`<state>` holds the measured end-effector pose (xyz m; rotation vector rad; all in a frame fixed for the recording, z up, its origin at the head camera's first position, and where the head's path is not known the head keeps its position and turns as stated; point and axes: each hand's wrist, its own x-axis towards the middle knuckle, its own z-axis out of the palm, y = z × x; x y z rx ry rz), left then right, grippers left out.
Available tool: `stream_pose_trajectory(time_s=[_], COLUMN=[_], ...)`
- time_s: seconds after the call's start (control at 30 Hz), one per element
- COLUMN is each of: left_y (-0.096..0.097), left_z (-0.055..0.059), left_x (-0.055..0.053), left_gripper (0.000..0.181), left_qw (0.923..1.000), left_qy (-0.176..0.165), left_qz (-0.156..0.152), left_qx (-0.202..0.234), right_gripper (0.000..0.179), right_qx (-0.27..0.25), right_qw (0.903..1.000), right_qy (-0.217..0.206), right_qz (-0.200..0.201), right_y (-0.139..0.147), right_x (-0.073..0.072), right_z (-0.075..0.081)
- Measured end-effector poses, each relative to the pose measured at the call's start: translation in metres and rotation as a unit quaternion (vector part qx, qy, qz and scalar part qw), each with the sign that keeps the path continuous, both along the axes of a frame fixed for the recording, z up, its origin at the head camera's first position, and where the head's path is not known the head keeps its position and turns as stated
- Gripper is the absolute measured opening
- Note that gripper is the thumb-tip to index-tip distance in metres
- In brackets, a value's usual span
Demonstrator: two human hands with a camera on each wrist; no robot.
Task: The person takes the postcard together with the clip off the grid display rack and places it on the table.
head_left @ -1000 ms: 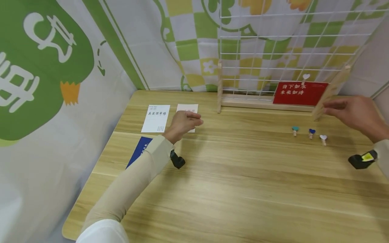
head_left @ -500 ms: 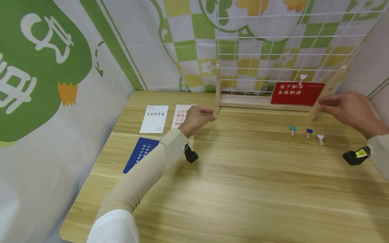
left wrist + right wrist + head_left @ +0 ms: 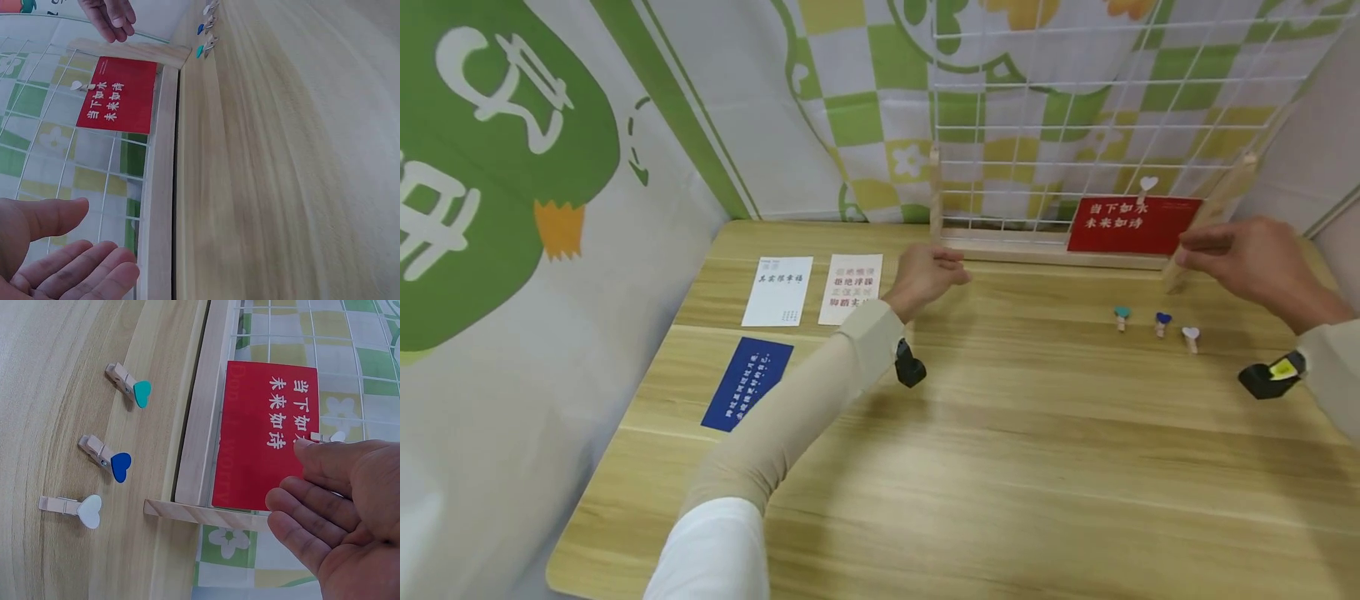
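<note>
A red card (image 3: 1131, 227) hangs low on the right of a white wire grid (image 3: 37, 106), held by a clothespin with a white heart (image 3: 1148, 184). My right hand (image 3: 1243, 257) hovers by the grid's right wooden foot, in front of the card, its fingers loosely extended and holding nothing. My left hand (image 3: 925, 275) is over the table near the grid's left foot, thumb apart from the fingers, palm empty in the left wrist view. On the table below the card lie three clothespins with hearts: teal (image 3: 142, 394), blue (image 3: 120, 467) and white (image 3: 89, 511).
On the table's left lie a white card (image 3: 777, 292), a pale card with red print (image 3: 850, 287) and a blue card (image 3: 747, 383), partly under my left arm. The wooden table (image 3: 1037, 467) meets a patterned cloth backdrop (image 3: 850, 75).
My left hand has moved right, away from the pale card toward the grid's left foot, uncovering more of the pale and blue cards. The right hand has stayed nearly still.
</note>
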<state>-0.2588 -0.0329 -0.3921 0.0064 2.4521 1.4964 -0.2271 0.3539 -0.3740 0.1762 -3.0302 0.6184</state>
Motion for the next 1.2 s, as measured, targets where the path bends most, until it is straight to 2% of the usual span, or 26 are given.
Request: stream_pose_trajectory(time_s=[0.2, 0.47, 0.6, 0.87, 1.07, 1.2], left_y=[0.019, 0.032, 0.038, 0.052, 0.063, 0.070], left_z=[0.000, 0.000, 0.000, 0.000, -0.001, -0.002], left_x=[-0.010, -0.016, -0.019, -0.023, -0.029, -0.034], left_gripper=[0.034, 0.034, 0.034, 0.033, 0.032, 0.031], left_qw=[0.9994, 0.9990, 0.9989, 0.9986, 0.9987, 0.9985], left_qy=[0.033, 0.044, 0.047, 0.048, 0.043, 0.042], left_qz=[0.011, 0.001, -0.008, -0.002, -0.002, -0.001], left_qx=[0.007, -0.001, -0.001, 0.023, 0.028, 0.036], right_gripper=[0.040, 0.034, 0.035, 0.039, 0.041, 0.044], right_qx=[0.006, 0.012, 0.003, -0.021, -0.028, -0.045], right_qw=[0.9999, 0.9983, 0.9987, 0.9992, 0.9987, 0.9979], right_qy=[0.015, 0.057, 0.051, 0.027, 0.036, 0.029], right_qz=[-0.005, 0.005, -0.006, -0.022, -0.020, -0.037], right_y=[0.002, -0.002, -0.004, -0.005, -0.009, -0.012], right_x=[-0.004, -0.007, -0.011, -0.018, -0.021, -0.024], right_z=[-0.001, -0.002, -0.001, 0.003, 0.006, 0.008])
